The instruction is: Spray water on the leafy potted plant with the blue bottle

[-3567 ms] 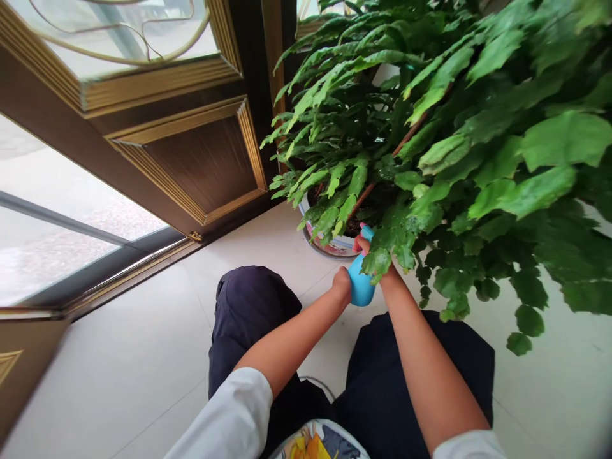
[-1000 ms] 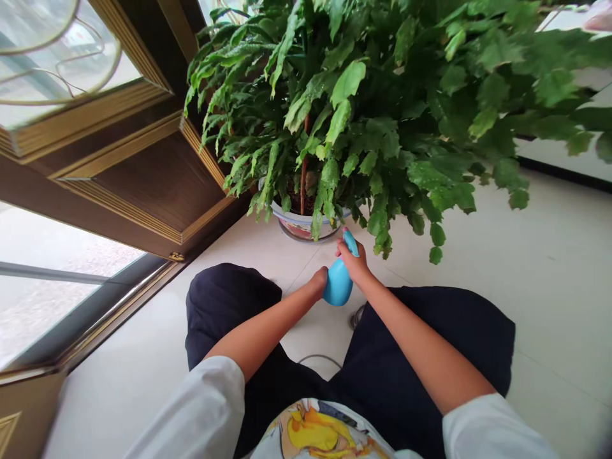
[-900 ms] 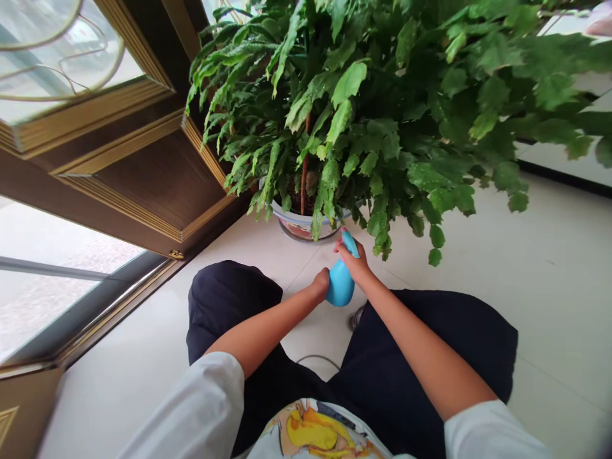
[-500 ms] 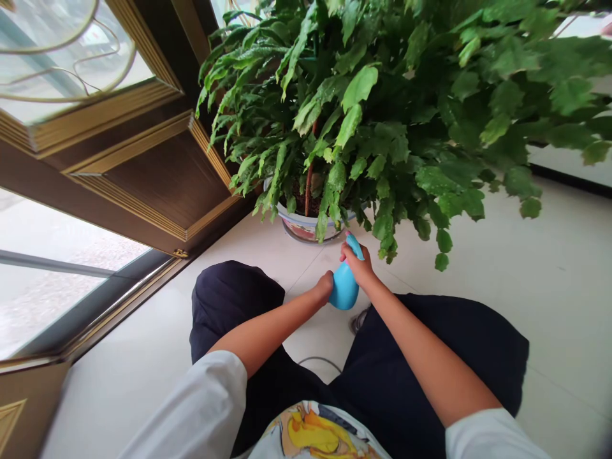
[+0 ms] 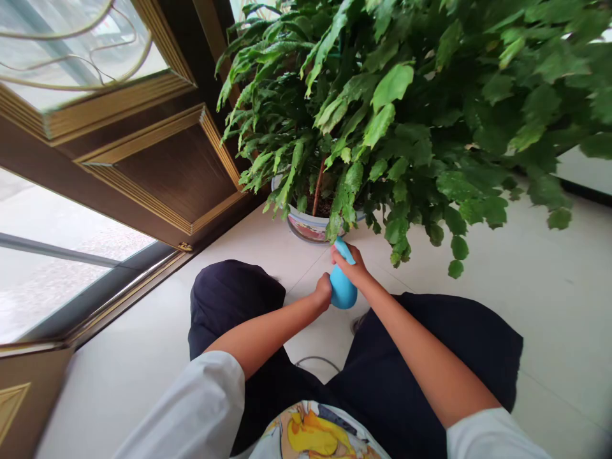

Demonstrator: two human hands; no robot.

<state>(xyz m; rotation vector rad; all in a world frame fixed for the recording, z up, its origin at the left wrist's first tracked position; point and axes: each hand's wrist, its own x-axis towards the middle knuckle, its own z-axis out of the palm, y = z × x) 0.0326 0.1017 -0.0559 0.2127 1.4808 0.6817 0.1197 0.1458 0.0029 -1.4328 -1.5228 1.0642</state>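
Observation:
A light-blue spray bottle is held between my two hands, low in front of the plant. My right hand wraps round its neck, just under the blue spray head. Against the left side of the bottle's body rests my left hand, closed on it, its fingers mostly hidden behind. The leafy green potted plant spreads above and beyond both hands. Its patterned pot shows under the leaves, with soil and a reddish-brown stem inside. The spray head lies close to the hanging leaves; whether they touch I cannot tell.
A brown wooden door with gold trim and glass panes stands at the left. Its threshold runs along the pale tiled floor. My knees in dark trousers flank my arms. A thin dark curved line shows between them.
The view has shifted slightly, so the plant and door sit further right in it. The spray bottle's head has tipped a little leftward, with both hands still holding it.

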